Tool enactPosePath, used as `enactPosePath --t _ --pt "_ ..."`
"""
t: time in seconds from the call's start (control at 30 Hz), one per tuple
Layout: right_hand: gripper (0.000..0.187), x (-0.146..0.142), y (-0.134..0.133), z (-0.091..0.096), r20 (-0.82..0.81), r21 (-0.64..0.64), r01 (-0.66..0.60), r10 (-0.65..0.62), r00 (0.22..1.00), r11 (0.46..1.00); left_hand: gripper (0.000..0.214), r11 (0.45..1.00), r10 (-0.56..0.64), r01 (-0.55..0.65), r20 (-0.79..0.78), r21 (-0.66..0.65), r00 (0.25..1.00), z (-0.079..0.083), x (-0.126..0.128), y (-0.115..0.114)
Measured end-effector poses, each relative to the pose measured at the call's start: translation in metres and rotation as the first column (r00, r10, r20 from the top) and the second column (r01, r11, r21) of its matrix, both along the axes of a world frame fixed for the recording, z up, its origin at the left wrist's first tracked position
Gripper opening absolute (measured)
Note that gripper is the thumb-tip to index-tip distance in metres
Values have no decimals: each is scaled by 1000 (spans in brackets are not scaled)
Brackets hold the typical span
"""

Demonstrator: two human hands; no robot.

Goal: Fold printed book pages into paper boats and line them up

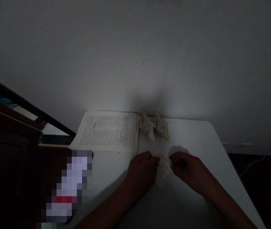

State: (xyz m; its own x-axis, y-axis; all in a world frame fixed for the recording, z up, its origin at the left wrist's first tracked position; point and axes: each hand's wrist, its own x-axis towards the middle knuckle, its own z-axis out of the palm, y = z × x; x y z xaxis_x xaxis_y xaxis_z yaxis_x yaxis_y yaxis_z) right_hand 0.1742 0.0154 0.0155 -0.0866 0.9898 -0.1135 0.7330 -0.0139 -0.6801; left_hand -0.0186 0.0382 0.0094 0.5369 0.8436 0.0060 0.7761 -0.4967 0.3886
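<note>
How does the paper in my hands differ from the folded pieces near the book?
The paper lies flat, held by the left hand and right hand; the folded pieces stand upright, untouched. The paper is one piece; the folded pieces are two. Both look like printed pages.

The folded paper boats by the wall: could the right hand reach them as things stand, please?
Probably yes. Bare table lies between the right hand and the folded paper boats, with nothing in the way, though it and the left hand pinch a printed sheet.
</note>
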Motion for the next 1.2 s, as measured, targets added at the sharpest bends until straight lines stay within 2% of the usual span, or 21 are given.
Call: enactPosePath --t 0.1,0.2,0.33,0.47,0.6,0.7,0.77,0.87,0.9,0.97,1.0,1.07,1.13,1.2 --pt "14 4 -2 -2 12 34 -29 28 1000 999 23 1000 -4 4 -1 5 1000 0 0 0" --pt "4 5 -4 -5 107 88 -57 47 993 994 23 1000 -9 9 5 1 1000 1 0 1" --pt "7 2 -5 -7 169 130 -103 80 982 986 23 999 -12 11 30 31 999 -1 0 1" --pt "5 -1 -5 -4 62 142 -74 66 996 987 21 995 -37 30 63 97 997 -8 -2 -2" --pt "7 -5 -6 -3 -105 60 24 -18 994 998 18 987 -56 33 141 157 988 -13 -5 -4" --pt "12 -7 -7 -2 -215 46 87 -75 974 995 14 982 8 -71 332 177 943 -10 -9 -4" --pt "12 -7 -9 -1 -236 89 112 -88 968 990 16 969 96 -192 480 155 872 -5 -12 -3" --pt "8 -8 -10 1 -273 182 84 -32 961 980 35 955 232 -297 605 7 761 3 -15 -1" --pt "7 -8 -10 1 -303 214 62 5 953 975 43 954 273 -287 622 -80 734 5 -16 0" --pt "7 -8 -11 0 -363 273 13 90 927 962 54 935 343 -193 628 -296 699 9 -17 2" --pt "8 -8 -11 -1 -384 295 -11 128 915 956 54 905 373 -123 619 -408 692 10 -17 2" --pt "8 -9 -11 -4 -400 328 -46 183 898 944 40 818 412 1 587 -575 697 11 -17 4" --pt "7 -9 -11 -6 -379 348 -38 178 908 937 25 758 435 53 564 -650 702 11 -16 6" --pt "10 -10 -12 -7 -337 347 12 112 935 938 22 742 461 51 564 -668 685 11 -17 7"
